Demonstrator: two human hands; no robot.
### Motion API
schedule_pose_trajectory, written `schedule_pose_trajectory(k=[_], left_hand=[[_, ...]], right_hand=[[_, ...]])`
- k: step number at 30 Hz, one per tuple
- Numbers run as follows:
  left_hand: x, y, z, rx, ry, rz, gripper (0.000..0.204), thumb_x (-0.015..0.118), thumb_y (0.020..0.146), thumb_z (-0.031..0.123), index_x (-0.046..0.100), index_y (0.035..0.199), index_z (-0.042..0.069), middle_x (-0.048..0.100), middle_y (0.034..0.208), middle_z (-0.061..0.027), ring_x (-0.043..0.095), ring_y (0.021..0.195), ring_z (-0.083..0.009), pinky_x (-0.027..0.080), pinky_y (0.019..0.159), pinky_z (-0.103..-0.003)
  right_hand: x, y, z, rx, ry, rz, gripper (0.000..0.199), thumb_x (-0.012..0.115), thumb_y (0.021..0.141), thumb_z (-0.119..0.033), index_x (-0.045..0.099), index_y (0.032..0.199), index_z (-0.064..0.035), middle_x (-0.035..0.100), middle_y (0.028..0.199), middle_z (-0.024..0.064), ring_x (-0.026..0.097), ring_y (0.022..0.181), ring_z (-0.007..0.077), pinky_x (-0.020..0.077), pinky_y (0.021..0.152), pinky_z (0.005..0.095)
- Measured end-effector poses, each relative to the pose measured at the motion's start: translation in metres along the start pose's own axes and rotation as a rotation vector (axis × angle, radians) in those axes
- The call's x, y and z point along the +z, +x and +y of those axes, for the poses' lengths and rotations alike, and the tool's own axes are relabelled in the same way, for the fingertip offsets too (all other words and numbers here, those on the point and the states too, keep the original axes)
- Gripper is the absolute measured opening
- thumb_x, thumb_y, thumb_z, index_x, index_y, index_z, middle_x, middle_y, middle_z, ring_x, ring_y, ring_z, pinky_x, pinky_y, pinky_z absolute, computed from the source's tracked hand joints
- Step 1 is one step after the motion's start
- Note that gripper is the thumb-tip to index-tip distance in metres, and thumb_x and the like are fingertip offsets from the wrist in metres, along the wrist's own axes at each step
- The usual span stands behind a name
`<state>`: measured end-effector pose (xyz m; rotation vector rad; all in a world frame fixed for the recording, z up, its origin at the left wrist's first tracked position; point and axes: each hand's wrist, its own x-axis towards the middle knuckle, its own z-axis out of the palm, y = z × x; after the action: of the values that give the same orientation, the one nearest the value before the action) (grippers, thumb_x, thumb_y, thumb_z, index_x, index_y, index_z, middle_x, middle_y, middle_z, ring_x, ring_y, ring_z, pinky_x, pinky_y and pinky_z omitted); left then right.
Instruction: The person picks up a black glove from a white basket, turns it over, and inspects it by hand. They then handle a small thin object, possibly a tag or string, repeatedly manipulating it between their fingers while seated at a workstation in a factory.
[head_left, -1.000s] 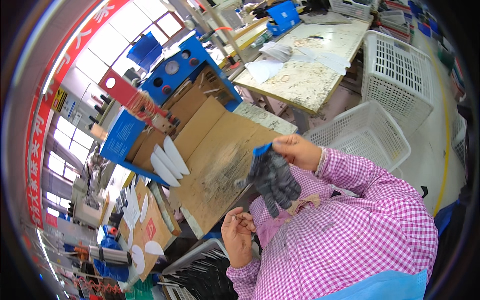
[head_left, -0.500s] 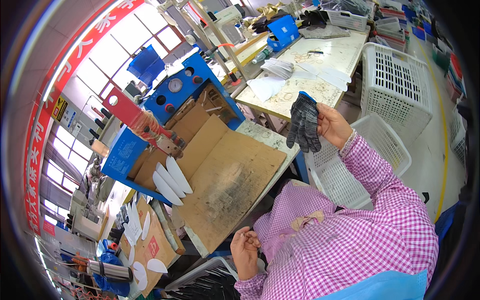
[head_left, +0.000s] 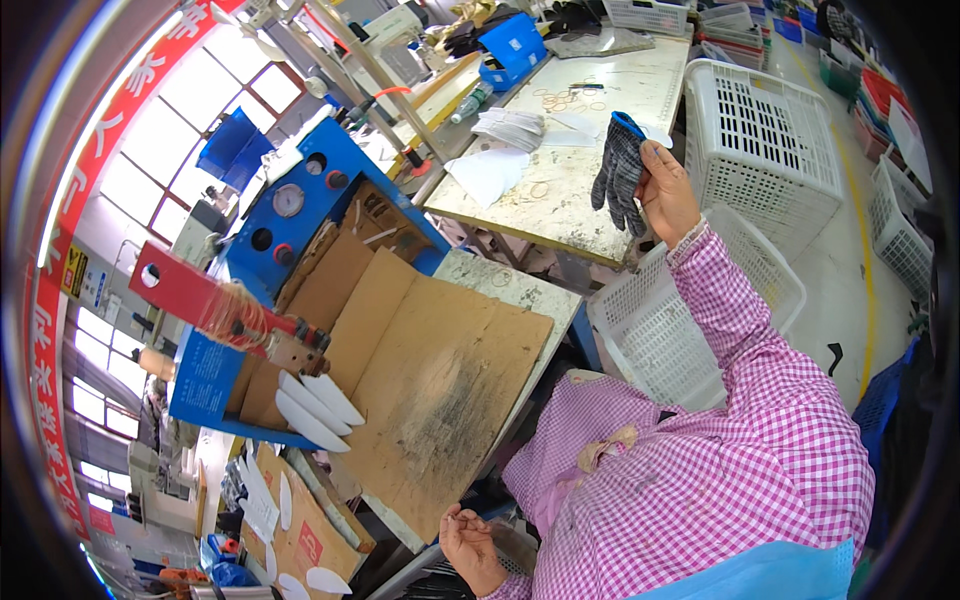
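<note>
My right hand is raised over the gap beside the far table, its thumb and fingers pinching a dark grey knitted glove near its blue-edged cuff. The glove hangs with its fingers downward. Low in front of me, by the near edge of the cardboard-covered work surface, is my left hand. Its fingers are loosely curled and nothing shows in them. Several white, flat, rounded pieces lie fanned out at the left of the cardboard, beneath the red arm of a blue machine.
Beyond stands a pale table with white sheets and rubber bands. A blue bin sits at its far end. White plastic baskets occupy the floor to the right. More white pieces lie on a cardboard box at lower left.
My right hand has lifted the glove up and away toward the far table. My left hand has dropped slightly lower, and the whole view has shifted.
</note>
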<state>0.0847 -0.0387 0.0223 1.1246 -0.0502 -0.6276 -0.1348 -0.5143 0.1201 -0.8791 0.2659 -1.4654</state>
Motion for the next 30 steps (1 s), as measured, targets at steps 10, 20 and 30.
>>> schedule_pose_trajectory(k=[10, 20, 30], left_hand=[[0.008, 0.059, 0.015, -0.096, 0.005, 0.048, 0.02, 0.047, 0.095, 0.018, 0.055, 0.103, 0.001, 0.058, 0.078, -0.0092, 0.053, 0.06, -0.0178, 0.043, 0.053, -0.03], [0.039, 0.155, 0.073, -0.256, 0.038, 0.003, 0.02, 0.046, 0.096, 0.016, 0.055, 0.102, -0.001, 0.058, 0.077, -0.0104, 0.052, 0.059, -0.0177, 0.044, 0.054, -0.03], [0.077, 0.115, 0.117, -0.408, -0.051, 0.045, 0.02, 0.046, 0.096, 0.014, 0.056, 0.1, -0.003, 0.058, 0.077, -0.012, 0.053, 0.06, -0.0182, 0.046, 0.055, -0.031]], right_hand=[[-0.001, 0.054, 0.05, -0.207, -0.438, 0.123, 0.024, 0.067, 0.088, -0.025, 0.064, 0.104, -0.0063, 0.057, 0.077, -0.0058, 0.048, 0.061, 0.0013, 0.0409, 0.051, 0.0184], [0.036, 0.108, 0.114, 0.166, -0.431, 0.218, 0.024, 0.065, 0.089, -0.031, 0.065, 0.099, -0.0091, 0.061, 0.079, -0.0059, 0.049, 0.063, 0.003, 0.0381, 0.054, 0.019], [0.08, 0.109, 0.071, 0.347, -0.739, 0.233, 0.027, 0.069, 0.084, -0.026, 0.061, 0.101, -0.0067, 0.063, 0.084, -0.0022, 0.052, 0.076, 0.0075, 0.0351, 0.063, 0.0234]])
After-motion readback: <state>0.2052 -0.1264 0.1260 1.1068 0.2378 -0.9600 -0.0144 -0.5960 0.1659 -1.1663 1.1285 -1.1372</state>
